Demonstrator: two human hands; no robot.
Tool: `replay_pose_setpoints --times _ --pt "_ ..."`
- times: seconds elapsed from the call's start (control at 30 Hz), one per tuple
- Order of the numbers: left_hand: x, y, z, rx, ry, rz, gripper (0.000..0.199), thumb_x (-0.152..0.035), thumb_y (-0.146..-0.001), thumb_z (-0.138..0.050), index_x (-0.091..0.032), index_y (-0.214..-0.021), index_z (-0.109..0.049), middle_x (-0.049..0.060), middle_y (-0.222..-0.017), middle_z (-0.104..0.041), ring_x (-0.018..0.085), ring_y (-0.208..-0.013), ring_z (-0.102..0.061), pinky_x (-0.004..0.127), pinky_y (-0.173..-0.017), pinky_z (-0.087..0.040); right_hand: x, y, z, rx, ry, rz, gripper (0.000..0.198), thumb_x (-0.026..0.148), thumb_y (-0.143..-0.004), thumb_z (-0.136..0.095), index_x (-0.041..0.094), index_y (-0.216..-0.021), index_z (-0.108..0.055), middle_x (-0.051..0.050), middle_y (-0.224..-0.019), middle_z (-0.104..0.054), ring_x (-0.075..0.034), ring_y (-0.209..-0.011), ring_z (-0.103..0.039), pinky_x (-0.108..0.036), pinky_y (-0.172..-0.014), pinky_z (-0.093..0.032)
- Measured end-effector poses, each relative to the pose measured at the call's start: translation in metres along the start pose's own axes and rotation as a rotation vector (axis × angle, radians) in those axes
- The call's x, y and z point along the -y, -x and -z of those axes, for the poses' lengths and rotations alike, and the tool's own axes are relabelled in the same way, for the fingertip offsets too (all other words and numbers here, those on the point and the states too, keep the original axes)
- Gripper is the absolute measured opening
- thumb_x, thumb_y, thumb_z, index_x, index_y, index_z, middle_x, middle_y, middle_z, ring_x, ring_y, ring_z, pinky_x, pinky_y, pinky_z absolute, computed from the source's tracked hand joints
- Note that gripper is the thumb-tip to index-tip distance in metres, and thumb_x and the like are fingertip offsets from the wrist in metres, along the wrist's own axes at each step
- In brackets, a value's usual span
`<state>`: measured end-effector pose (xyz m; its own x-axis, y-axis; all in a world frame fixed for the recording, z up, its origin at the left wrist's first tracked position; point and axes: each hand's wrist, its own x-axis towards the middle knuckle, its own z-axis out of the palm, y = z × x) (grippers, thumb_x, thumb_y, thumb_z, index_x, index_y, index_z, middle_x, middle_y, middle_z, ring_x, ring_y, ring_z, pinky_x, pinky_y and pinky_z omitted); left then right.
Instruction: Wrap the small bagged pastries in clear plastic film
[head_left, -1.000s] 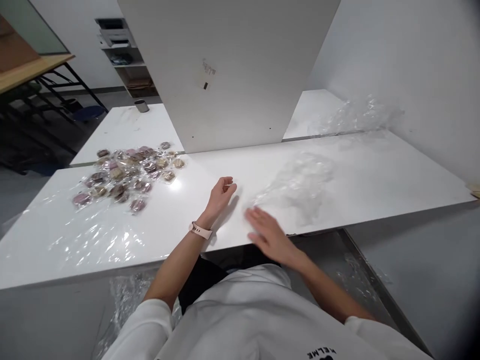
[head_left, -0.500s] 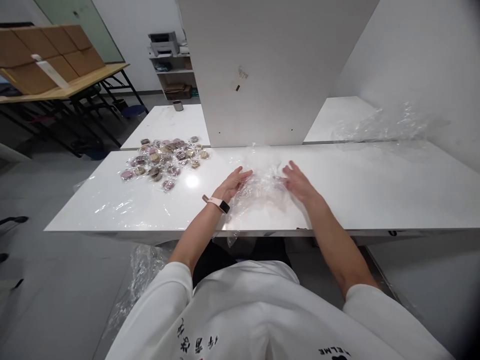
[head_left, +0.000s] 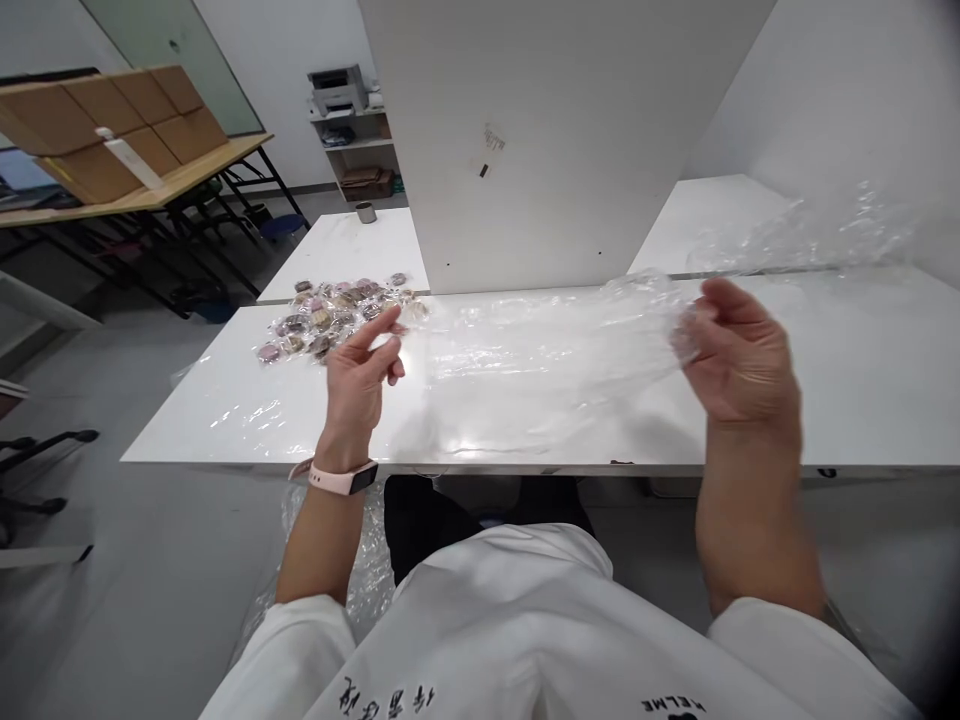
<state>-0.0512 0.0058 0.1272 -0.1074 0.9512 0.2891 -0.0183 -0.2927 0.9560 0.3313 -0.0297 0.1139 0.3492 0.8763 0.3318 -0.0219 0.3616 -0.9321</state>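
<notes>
A clear plastic bag (head_left: 517, 370) is spread out wide and nearly flat above the white table, between my two hands. At its right end my right hand (head_left: 742, 350) is closed, with the bunched plastic pinched between thumb and fingers. My left hand (head_left: 360, 380), with a pale watch band at the wrist, is beside the bag's left end. Its index finger and thumb are apart, the other fingers loosely curled, and I see no plastic gripped in it. Behind the left fingers lies a pile of small individually wrapped cookies (head_left: 322, 320), partly covered by that hand.
The white table (head_left: 862, 400) meets an upright white panel (head_left: 555, 130) at its back. More crumpled clear plastic (head_left: 817, 230) lies at the far right. Plastic film (head_left: 375, 560) hangs below the front edge at left. A small grey cup (head_left: 366, 212) stands on the back table.
My hands have moved far apart, the left one leftward and the right one rightward and up. The plastic, crumpled between them before, is now stretched out wide.
</notes>
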Motion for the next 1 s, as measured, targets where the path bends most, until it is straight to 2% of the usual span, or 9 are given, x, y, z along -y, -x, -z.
replay_pose_setpoints --times 0.13,0.27,0.4,0.57,0.67,0.77,0.87,0.93,1.0 --pt "-0.015 -0.009 -0.001 -0.095 -0.079 -0.151 0.022 -0.032 -0.085 -0.075 -0.032 -0.106 -0.08 0.002 -0.097 -0.076 0.003 -0.049 -0.053 0.018 -0.042 -0.042 0.031 0.002 0.006 -0.035 0.42 0.169 0.028 0.049 -0.086 -0.071 0.054 -0.113 -0.068 0.003 -0.103 -0.067 -0.027 -0.101 -0.067 -0.05 -0.076 -0.06" --pt "0.01 -0.039 -0.01 -0.083 -0.145 -0.153 0.018 -0.029 -0.084 -0.076 -0.025 -0.101 -0.08 0.003 -0.094 -0.074 0.004 -0.049 -0.057 0.019 -0.042 -0.042 0.005 -0.017 0.01 -0.02 0.597 0.186 0.031 0.049 -0.083 -0.072 0.04 -0.113 -0.072 0.0 -0.096 -0.068 -0.021 -0.082 -0.066 -0.05 -0.08 -0.059" --pt "0.061 -0.054 -0.017 0.026 -0.293 -0.028 0.022 -0.025 -0.085 -0.07 -0.02 -0.103 -0.08 0.006 -0.103 -0.072 0.009 -0.065 -0.067 0.023 -0.058 -0.055 -0.052 -0.036 0.019 0.048 0.796 0.142 0.026 0.043 -0.087 -0.062 0.032 -0.107 -0.074 -0.003 -0.103 -0.069 -0.019 -0.073 -0.06 -0.05 -0.08 -0.058" --pt "0.085 -0.04 -0.012 0.302 -0.6 0.12 0.033 -0.031 -0.087 -0.067 -0.025 -0.118 -0.076 0.009 -0.118 -0.066 0.015 -0.082 -0.067 0.032 -0.076 -0.058 -0.068 -0.033 0.023 0.198 1.146 0.192 0.028 0.037 -0.091 -0.052 0.029 -0.103 -0.076 -0.01 -0.114 -0.069 -0.037 -0.108 -0.059 -0.064 -0.091 -0.05" --pt "0.075 -0.037 -0.007 0.255 -0.717 0.128 0.031 -0.035 -0.091 -0.062 -0.025 -0.116 -0.077 0.01 -0.118 -0.067 0.019 -0.082 -0.066 0.037 -0.076 -0.058 -0.062 -0.011 -0.001 0.416 1.11 0.348 0.034 0.04 -0.098 -0.049 0.029 -0.119 -0.073 -0.007 -0.129 -0.067 -0.035 -0.125 -0.055 -0.062 -0.104 -0.045" --pt "0.068 -0.049 0.005 0.025 -0.832 0.038 0.029 -0.031 -0.094 -0.058 -0.021 -0.115 -0.076 0.012 -0.121 -0.067 0.028 -0.103 -0.066 0.05 -0.095 -0.055 -0.075 0.018 -0.023 0.843 0.94 0.359 0.043 0.049 -0.1 -0.049 0.033 -0.137 -0.064 -0.003 -0.154 -0.051 -0.032 -0.144 -0.043 -0.056 -0.117 -0.035" --pt "0.075 -0.067 0.028 -0.149 -1.075 -0.032 0.044 -0.027 -0.09 -0.066 -0.019 -0.133 -0.065 0.017 -0.154 -0.045 0.044 -0.146 -0.033 0.069 -0.118 -0.026 -0.097 0.037 -0.019 1.079 0.922 0.218 0.048 0.054 -0.101 -0.046 0.038 -0.144 -0.058 0.0 -0.164 -0.036 -0.031 -0.153 -0.029 -0.056 -0.122 -0.026" --pt "0.086 -0.076 0.042 -0.137 -1.168 0.058 0.069 -0.033 -0.084 -0.075 -0.022 -0.148 -0.051 0.017 -0.169 -0.018 0.051 -0.154 -0.003 0.078 -0.117 -0.007 -0.107 0.037 -0.006 1.111 0.923 0.132 0.048 0.055 -0.102 -0.044 0.041 -0.147 -0.054 0.001 -0.166 -0.031 -0.03 -0.155 -0.025 -0.057 -0.124 -0.021" --pt "0.102 -0.083 0.049 -0.059 -1.169 0.168 0.083 -0.045 -0.081 -0.078 -0.026 -0.154 -0.043 0.015 -0.171 -0.008 0.052 -0.154 0.009 0.081 -0.115 -0.003 -0.11 0.031 0.005 1.12 0.904 0.085 0.047 0.056 -0.102 -0.044 0.042 -0.146 -0.055 0.001 -0.167 -0.029 -0.029 -0.156 -0.022 -0.058 -0.125 -0.017"
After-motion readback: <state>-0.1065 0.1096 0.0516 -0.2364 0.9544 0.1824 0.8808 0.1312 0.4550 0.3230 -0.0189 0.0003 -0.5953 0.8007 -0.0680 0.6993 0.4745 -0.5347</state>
